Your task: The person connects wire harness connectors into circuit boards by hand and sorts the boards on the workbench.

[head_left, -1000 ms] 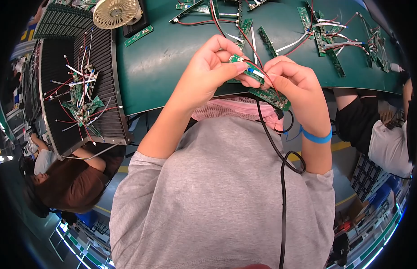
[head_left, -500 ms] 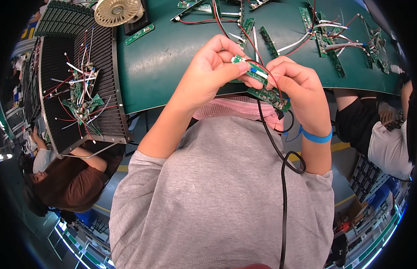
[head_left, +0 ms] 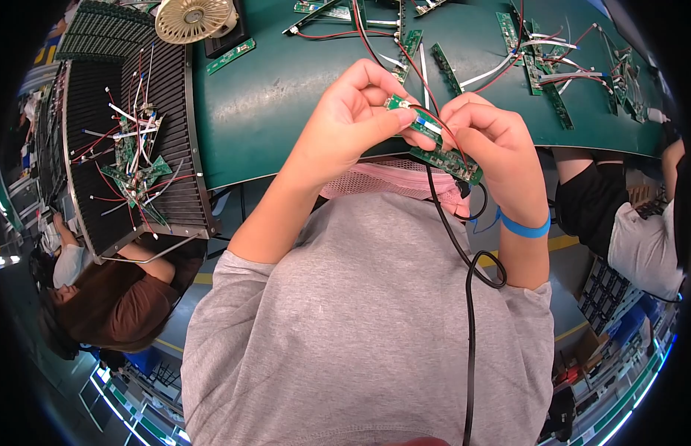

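- While its thumb and fingers pinch one end of a narrow green circuit board [head_left: 433, 134], the left hand [head_left: 360, 111] is raised above the near edge of the counter [head_left: 279, 97].
- At the board's other end, the right hand [head_left: 490, 137], wearing a blue wristband [head_left: 525, 229], has thumb and forefinger drawn close together; what lies between them cannot be told.
- Along the board run a white ribbon cable [head_left: 430, 126] with a blue end and a thin red wire [head_left: 443, 124]. A second green board [head_left: 448, 163] sits just below, near the right fingers.
- Work on this board looks partway: cable and wire are at it, but whether either is firmly seated is too small to see.
- Beyond the hands lie more boards [head_left: 446, 68], several with cables; which are finished is unclear.
- At far left, a black ribbed rack [head_left: 174, 111] holds a tangle of wired boards [head_left: 137, 160], perhaps a batch done or waiting.
- Most open room is left of the hands, bounded by the rack and a cream fan [head_left: 193, 18]; the right side is crowded.
- Below the near edge, a looping black cord [head_left: 470, 312] hangs before the grey shirt [head_left: 360, 320] and might snag.
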A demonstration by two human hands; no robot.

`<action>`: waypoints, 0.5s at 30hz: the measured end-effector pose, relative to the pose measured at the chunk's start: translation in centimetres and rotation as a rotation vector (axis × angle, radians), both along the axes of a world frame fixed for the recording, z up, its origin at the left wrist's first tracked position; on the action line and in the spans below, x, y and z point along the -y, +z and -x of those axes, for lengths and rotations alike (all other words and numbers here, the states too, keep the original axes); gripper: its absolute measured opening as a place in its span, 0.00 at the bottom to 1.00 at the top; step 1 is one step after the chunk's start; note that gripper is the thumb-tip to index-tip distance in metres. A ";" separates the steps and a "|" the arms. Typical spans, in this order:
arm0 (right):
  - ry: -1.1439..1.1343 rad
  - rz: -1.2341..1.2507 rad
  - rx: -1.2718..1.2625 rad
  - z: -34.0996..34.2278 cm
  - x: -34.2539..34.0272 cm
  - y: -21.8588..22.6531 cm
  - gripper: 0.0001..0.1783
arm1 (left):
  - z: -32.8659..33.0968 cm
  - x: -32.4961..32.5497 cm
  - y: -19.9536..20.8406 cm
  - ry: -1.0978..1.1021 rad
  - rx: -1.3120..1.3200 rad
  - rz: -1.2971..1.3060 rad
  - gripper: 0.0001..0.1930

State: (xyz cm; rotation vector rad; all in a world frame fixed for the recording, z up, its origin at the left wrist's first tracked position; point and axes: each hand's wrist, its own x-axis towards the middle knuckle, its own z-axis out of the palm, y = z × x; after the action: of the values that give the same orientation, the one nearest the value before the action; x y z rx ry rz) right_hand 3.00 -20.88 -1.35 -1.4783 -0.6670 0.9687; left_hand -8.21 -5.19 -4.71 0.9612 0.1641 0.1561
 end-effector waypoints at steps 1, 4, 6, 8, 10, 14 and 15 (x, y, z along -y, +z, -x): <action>0.000 0.001 0.000 0.0 0.0 0.0 0.06 | 0.0 0.0 0.1 0.000 0.000 0.001 0.10; -0.008 0.012 0.039 0.1 0.0 0.0 0.06 | 0.2 -0.1 0.3 -0.024 -0.018 -0.044 0.09; -0.012 0.002 0.027 0.1 -0.1 -0.1 0.06 | 0.1 -0.1 0.3 -0.025 -0.018 -0.039 0.08; -0.013 0.009 0.023 0.0 -0.1 -0.1 0.05 | 0.0 -0.1 0.3 -0.022 -0.016 -0.046 0.09; -0.014 0.018 0.019 -0.1 -0.2 -0.1 0.05 | -0.1 -0.1 0.3 -0.019 -0.015 -0.051 0.09; -0.051 -0.013 0.097 0.4 -0.4 -0.2 0.04 | 0.1 0.4 0.7 0.029 -0.007 -0.055 0.11; -0.057 -0.017 0.202 0.5 -0.5 -0.1 0.05 | 0.0 0.6 1.0 0.059 -0.013 -0.080 0.11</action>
State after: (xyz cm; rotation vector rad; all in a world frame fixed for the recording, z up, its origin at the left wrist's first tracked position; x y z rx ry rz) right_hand 2.50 -20.40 -1.48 -1.5844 -0.7723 0.7748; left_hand -8.21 -5.76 -3.68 1.0378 0.1997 0.2124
